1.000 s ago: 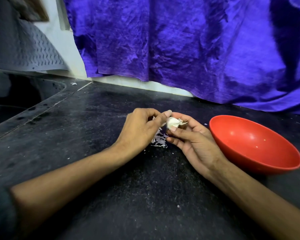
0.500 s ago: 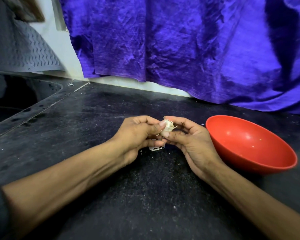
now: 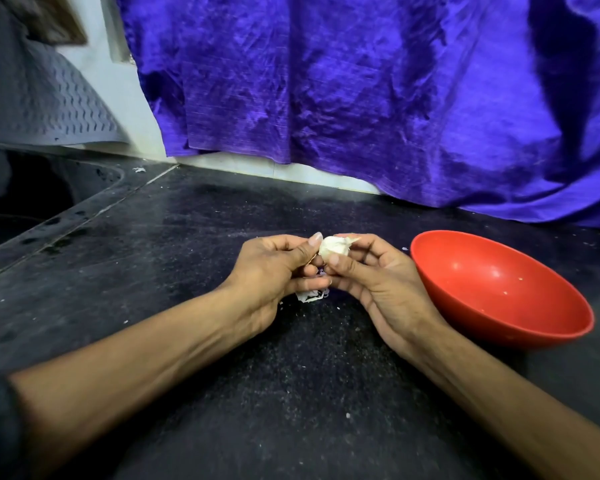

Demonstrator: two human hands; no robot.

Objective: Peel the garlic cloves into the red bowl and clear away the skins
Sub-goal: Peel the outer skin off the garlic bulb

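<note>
I pinch the garlic clove [image 3: 333,247] between my left hand [image 3: 274,271] and right hand [image 3: 374,275], above the tabletop [image 3: 187,271], just left of the red bowl [image 3: 499,289]. If my thumb slips, the clove could drop among the skins [image 3: 310,296].

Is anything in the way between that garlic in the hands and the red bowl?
Nothing visible. The garlic is pinched between the left hand and right hand, and the red bowl sits open just to its right on the black counter.
</note>
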